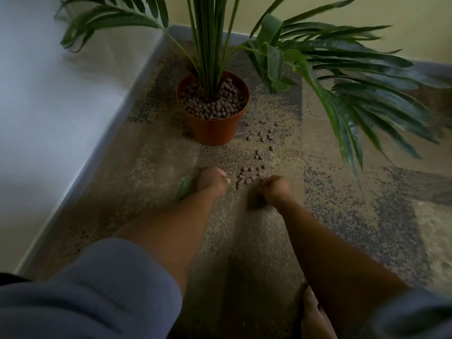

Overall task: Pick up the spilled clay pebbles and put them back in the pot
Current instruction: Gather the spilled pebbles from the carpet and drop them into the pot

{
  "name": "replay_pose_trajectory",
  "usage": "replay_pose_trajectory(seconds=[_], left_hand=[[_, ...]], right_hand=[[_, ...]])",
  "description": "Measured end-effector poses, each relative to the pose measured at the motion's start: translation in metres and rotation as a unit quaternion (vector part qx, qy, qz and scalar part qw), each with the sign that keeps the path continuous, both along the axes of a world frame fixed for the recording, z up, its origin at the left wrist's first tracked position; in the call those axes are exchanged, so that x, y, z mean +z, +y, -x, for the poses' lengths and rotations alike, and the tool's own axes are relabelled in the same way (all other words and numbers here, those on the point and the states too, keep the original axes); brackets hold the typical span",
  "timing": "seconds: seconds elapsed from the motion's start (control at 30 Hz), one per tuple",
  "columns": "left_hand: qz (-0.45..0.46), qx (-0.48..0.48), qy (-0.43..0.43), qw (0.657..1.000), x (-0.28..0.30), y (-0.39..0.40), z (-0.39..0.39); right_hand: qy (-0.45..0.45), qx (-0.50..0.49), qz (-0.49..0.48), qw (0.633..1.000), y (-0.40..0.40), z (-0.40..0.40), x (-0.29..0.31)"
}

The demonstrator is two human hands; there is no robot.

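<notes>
Colours I log from here: pot (215,128), terracotta orange; clay pebbles (247,178), dull reddish brown; palm fronds (354,77), dark glossy green; carpet (256,241), speckled tan and grey-blue patches; skirting board (80,182), pale grey; walls (415,25), cream; sleeves (97,289), slate blue.

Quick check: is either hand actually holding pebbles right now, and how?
Cannot be told. Both the left hand and right hand are curled beside the nearest spilled pebbles, and their fingers hide anything inside.
</notes>
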State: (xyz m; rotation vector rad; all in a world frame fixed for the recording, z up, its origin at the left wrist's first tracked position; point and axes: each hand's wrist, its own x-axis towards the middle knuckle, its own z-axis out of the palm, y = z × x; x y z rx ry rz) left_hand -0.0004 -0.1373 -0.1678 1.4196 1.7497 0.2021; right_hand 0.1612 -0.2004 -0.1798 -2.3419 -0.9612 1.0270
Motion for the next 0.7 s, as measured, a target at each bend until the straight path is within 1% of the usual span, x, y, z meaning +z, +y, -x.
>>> replay_pose_trajectory(seconds=[0.13, 0.2, 0.23, 0.27, 0.3, 0.33, 0.37, 0.4, 0.43, 0.47, 0.5, 0.53, 0.57, 0.6, 0.7], left_hand=[[-0.013, -0.005, 0.032, 0.999, 0.003, -0.001, -0.003], [-0.019, -0.029, 0.059, 0.998, 0.007, -0.001, -0.003], [-0.018, -0.039, 0.065, 0.997, 0.009, 0.0, -0.002], [-0.007, -0.032, 0.054, 0.998, 0.01, 0.001, -0.002], [0.016, -0.002, 0.016, 1.0, 0.01, 0.003, -0.001], [0.054, 0.048, -0.055, 0.996, 0.008, 0.006, 0.0], [0.105, 0.11, -0.149, 0.977, 0.008, 0.009, 0.002], [0.155, 0.183, -0.257, 0.936, 0.008, 0.011, 0.005], [0.19, 0.258, -0.353, 0.879, 0.011, 0.012, 0.007], [0.209, 0.321, -0.429, 0.818, 0.013, 0.012, 0.009], [0.213, 0.361, -0.485, 0.767, 0.017, 0.012, 0.011], [0.206, 0.387, -0.528, 0.727, 0.023, 0.012, 0.012], [0.194, 0.406, -0.558, 0.697, 0.03, 0.013, 0.012], [0.181, 0.421, -0.578, 0.675, 0.038, 0.015, 0.011], [0.134, 0.46, -0.599, 0.642, 0.063, 0.023, 0.007]], right_hand=[[-0.007, -0.008, -0.008, 1.0, -0.004, -0.001, 0.004], [0.02, -0.035, -0.006, 0.999, -0.005, -0.001, 0.009], [0.063, -0.074, -0.007, 0.995, -0.004, 0.0, 0.013], [0.143, -0.133, -0.01, 0.981, -0.002, 0.001, 0.017], [0.256, -0.2, -0.021, 0.945, 0.001, 0.003, 0.024], [0.369, -0.252, -0.039, 0.894, 0.004, 0.005, 0.031], [0.456, -0.285, -0.059, 0.841, 0.006, 0.007, 0.036], [0.509, -0.304, -0.079, 0.801, 0.01, 0.009, 0.04], [0.544, -0.32, -0.099, 0.769, 0.013, 0.011, 0.043], [0.567, -0.331, -0.12, 0.745, 0.017, 0.011, 0.044], [0.587, -0.335, -0.138, 0.724, 0.021, 0.013, 0.047], [0.597, -0.34, -0.151, 0.71, 0.027, 0.014, 0.049], [0.605, -0.338, -0.162, 0.703, 0.031, 0.016, 0.053], [0.603, -0.332, -0.168, 0.705, 0.036, 0.018, 0.059], [0.6, -0.308, -0.181, 0.716, 0.051, 0.029, 0.083]])
